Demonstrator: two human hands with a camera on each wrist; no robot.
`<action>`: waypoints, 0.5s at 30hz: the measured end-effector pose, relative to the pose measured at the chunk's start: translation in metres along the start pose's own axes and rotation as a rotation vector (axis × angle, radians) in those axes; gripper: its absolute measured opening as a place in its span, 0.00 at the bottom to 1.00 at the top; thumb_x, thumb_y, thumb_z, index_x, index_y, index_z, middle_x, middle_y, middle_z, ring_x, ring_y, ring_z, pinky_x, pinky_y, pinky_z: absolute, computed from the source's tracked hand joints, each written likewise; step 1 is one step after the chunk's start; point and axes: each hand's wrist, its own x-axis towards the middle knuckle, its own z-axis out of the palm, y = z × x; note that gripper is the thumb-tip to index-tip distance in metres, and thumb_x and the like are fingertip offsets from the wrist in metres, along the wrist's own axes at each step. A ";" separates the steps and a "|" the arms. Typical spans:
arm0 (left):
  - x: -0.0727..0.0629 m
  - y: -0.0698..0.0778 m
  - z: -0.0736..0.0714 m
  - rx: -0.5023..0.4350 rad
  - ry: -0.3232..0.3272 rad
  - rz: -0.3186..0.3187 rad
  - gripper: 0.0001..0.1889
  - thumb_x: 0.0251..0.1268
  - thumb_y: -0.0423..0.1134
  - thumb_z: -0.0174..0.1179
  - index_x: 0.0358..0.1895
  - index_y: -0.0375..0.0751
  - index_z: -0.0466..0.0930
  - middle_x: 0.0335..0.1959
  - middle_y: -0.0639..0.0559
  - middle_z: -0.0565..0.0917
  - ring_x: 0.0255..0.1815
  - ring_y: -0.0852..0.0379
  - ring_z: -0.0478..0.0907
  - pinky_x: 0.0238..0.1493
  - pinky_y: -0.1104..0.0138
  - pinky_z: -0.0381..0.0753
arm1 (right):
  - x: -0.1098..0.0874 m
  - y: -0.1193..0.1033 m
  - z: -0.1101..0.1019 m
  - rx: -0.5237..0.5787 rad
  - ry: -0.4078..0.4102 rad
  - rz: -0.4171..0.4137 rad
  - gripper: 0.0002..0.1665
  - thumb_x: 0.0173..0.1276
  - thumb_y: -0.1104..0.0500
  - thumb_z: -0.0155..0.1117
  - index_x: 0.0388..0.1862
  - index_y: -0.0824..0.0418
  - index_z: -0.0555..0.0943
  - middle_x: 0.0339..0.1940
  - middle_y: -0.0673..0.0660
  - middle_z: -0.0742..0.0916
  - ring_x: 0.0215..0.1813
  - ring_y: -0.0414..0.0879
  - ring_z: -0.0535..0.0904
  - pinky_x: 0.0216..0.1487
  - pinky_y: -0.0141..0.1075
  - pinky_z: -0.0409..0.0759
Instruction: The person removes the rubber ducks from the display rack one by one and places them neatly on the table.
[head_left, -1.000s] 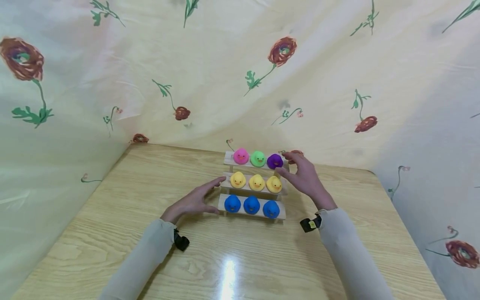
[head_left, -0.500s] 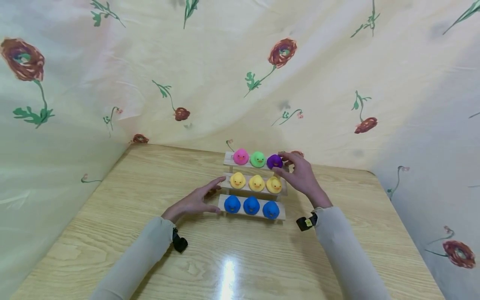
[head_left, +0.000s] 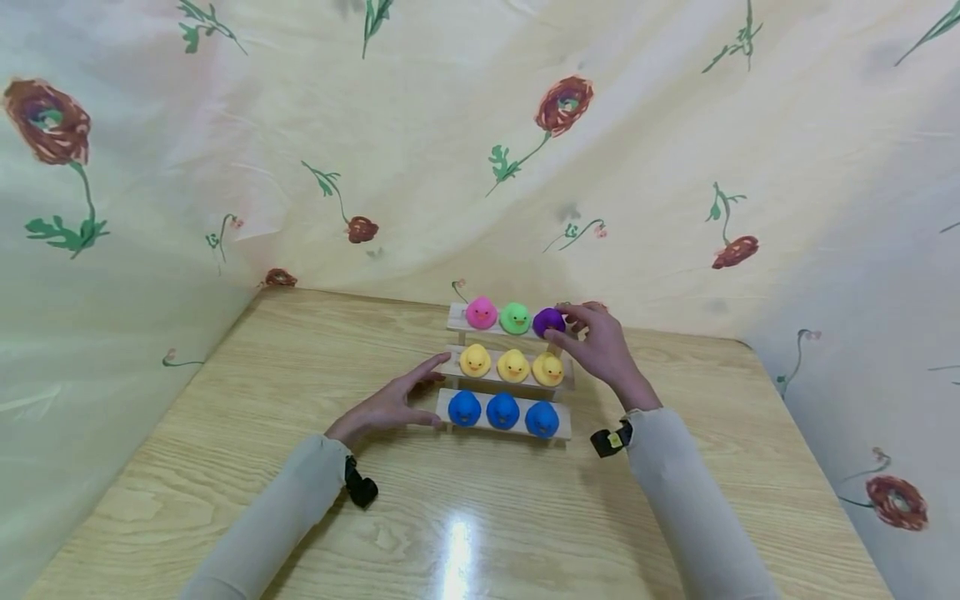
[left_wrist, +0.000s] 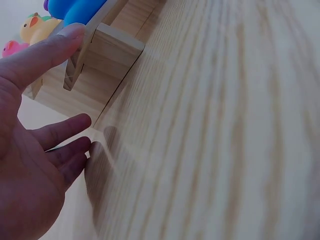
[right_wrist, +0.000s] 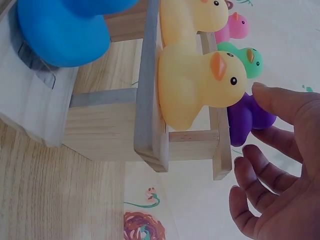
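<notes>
A three-step wooden rack [head_left: 498, 383] holds rubber ducks in rows. On its top step sit a pink duck [head_left: 482, 313], a green duck [head_left: 515, 318] and a purple duck [head_left: 549, 322]. My right hand [head_left: 603, 346] pinches the purple duck [right_wrist: 245, 120] between thumb and index finger, other fingers loosely bent. Yellow ducks [head_left: 513, 366] fill the middle step, blue ducks [head_left: 502, 410] the lowest. At the rack's left end my left hand [head_left: 386, 404] is spread, its thumb [left_wrist: 72, 34] at the lowest step's edge and its index finger by the middle step.
The rack stands toward the back of a wood-grain table [head_left: 360, 533]. Behind it hangs a pale cloth [head_left: 420, 167] with printed red flowers, which also runs along both sides. A black strap device [head_left: 611, 442] sits on each wrist.
My right hand has moved slightly left, and its thumb and index finger have closed onto the purple duck. The left hand has stayed almost still at the rack's left end.
</notes>
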 end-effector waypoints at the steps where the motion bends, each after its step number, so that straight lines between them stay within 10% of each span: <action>1: 0.000 0.000 0.000 -0.002 0.000 -0.002 0.54 0.59 0.42 0.72 0.81 0.68 0.43 0.78 0.41 0.63 0.80 0.40 0.59 0.79 0.37 0.48 | 0.000 0.000 -0.001 -0.003 0.003 0.003 0.28 0.66 0.55 0.71 0.61 0.67 0.80 0.49 0.68 0.83 0.45 0.60 0.81 0.47 0.48 0.78; 15: 0.001 -0.004 0.000 0.002 -0.005 -0.024 0.53 0.59 0.45 0.72 0.80 0.74 0.43 0.78 0.42 0.64 0.81 0.42 0.57 0.80 0.40 0.47 | -0.006 0.009 -0.015 -0.041 0.052 0.056 0.27 0.66 0.54 0.72 0.60 0.66 0.81 0.49 0.67 0.83 0.45 0.58 0.81 0.45 0.40 0.75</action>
